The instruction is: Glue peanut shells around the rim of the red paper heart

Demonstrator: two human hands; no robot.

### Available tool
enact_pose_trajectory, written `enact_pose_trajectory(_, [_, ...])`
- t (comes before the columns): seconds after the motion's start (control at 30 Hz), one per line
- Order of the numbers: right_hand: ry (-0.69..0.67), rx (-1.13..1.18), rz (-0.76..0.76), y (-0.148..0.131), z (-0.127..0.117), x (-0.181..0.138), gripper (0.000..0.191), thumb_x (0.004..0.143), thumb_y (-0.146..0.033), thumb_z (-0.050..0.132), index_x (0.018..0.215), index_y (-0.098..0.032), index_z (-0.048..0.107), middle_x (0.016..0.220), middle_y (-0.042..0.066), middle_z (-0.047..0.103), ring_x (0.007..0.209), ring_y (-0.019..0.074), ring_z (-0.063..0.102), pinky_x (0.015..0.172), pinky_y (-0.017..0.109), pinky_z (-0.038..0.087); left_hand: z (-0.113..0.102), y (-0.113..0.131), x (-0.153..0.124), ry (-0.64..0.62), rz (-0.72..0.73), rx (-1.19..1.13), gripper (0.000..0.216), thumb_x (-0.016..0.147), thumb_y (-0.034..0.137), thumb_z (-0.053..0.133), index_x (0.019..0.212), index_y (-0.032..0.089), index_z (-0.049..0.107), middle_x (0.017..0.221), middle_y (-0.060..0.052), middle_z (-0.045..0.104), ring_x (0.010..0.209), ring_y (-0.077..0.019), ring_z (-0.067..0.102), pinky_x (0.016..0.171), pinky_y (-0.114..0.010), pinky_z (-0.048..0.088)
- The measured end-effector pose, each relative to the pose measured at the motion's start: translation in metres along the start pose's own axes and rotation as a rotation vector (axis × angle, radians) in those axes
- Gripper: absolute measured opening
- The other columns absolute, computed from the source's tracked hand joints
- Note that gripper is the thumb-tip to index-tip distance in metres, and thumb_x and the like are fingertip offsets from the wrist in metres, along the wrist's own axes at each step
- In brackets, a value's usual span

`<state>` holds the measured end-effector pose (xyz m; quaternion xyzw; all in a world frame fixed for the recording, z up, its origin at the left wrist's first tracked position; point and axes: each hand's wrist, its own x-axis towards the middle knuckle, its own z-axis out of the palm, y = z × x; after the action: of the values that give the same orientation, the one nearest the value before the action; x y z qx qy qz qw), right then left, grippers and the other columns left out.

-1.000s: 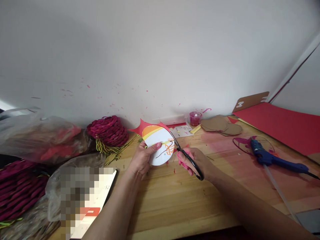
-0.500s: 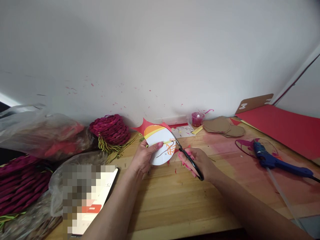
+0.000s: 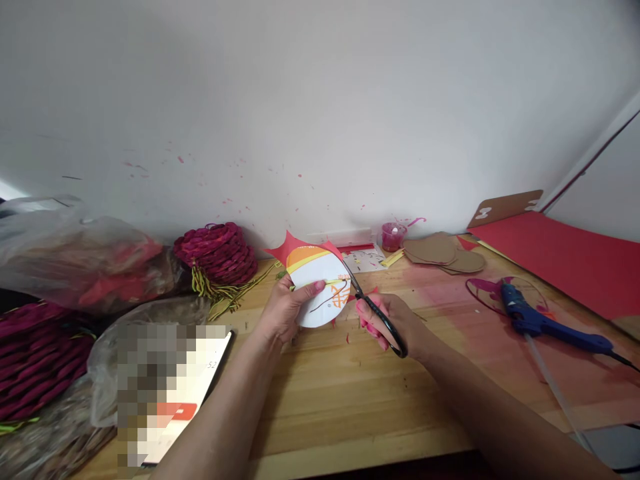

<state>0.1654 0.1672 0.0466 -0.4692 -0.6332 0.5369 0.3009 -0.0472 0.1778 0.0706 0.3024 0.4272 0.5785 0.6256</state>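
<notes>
My left hand (image 3: 287,307) pinches a rounded white card (image 3: 320,310) with orange and yellow print, its thumb on the front face. Behind the card's top edge, pointed pieces of red paper (image 3: 283,251) stick out. A thin yellowish strand and a dark curved line show across the card. My right hand (image 3: 387,323) grips black-handled scissors (image 3: 367,303), fingers through the loops. The blades lie along the card's right edge, by the red paper; how far apart they are I cannot tell. Pink stains colour my right fingers.
Purple braided bundles (image 3: 215,257) and plastic bags (image 3: 75,260) lie left, near a phone (image 3: 200,387). Cardboard shapes (image 3: 430,248) and a pink-stained cup (image 3: 393,237) stand by the wall. At right are a blue glue gun (image 3: 550,327) and a red sheet (image 3: 565,260).
The view has shifted slightly. Both hands keep their grips, and the card and scissors stay nearly in place. My right fingers look curled a little tighter round the scissor handles.
</notes>
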Motion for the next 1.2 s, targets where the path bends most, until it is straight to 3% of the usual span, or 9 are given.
enact_pose_trajectory(0.47, [0.117, -0.028, 0.021, 0.0046, 0.0081, 0.0043, 0.055, 0.077, -0.065, 0.069, 0.064, -0.024, 0.036, 0.050, -0.008, 0.033, 0.040, 0.0074, 0.030, 0.037, 0.024, 0.025, 0.0011, -0.0009, 0.0007, 0.018, -0.003, 0.019, 0.070, 0.050, 0.019, 0.096, 0.114, 0.014, 0.068, 0.092, -0.010, 0.079, 0.069, -0.0233, 0.075, 0.065, -0.033, 0.062])
enact_pose_trajectory(0.8, [0.091, 0.019, 0.030, 0.0025, 0.0046, 0.0000, 0.048, 0.079, -0.063, 0.070, 0.068, -0.021, 0.049, 0.050, -0.008, 0.040, 0.036, 0.0067, 0.034, 0.032, 0.022, 0.030, 0.0005, 0.0032, -0.0005, 0.014, -0.003, 0.027, 0.057, 0.050, 0.017, 0.096, 0.099, 0.013, 0.066, 0.084, -0.009, 0.079, 0.065, -0.0209, 0.073, 0.058, -0.028, 0.060])
enact_pose_trajectory(0.97, [0.063, -0.008, 0.042, 0.0007, 0.0038, 0.0000, 0.048, 0.079, -0.064, 0.068, 0.068, -0.021, 0.050, 0.049, -0.008, 0.042, 0.034, 0.0071, 0.037, 0.031, 0.021, 0.033, -0.0019, 0.0055, -0.0007, -0.006, -0.001, 0.047, 0.064, 0.051, 0.018, 0.095, 0.109, 0.014, 0.067, 0.092, -0.010, 0.079, 0.070, -0.0226, 0.074, 0.065, -0.032, 0.062])
enact_pose_trajectory(1.2, [0.031, -0.056, 0.020, 0.0009, -0.0007, 0.0017, 0.048, 0.085, -0.063, 0.060, 0.068, -0.019, 0.054, 0.050, -0.005, 0.047, 0.036, 0.0078, 0.044, 0.035, 0.021, 0.032, -0.0013, 0.0029, -0.0025, -0.109, -0.064, 0.093, 0.059, 0.049, 0.019, 0.096, 0.101, 0.011, 0.071, 0.092, -0.014, 0.079, 0.072, -0.0255, 0.075, 0.072, -0.037, 0.061])
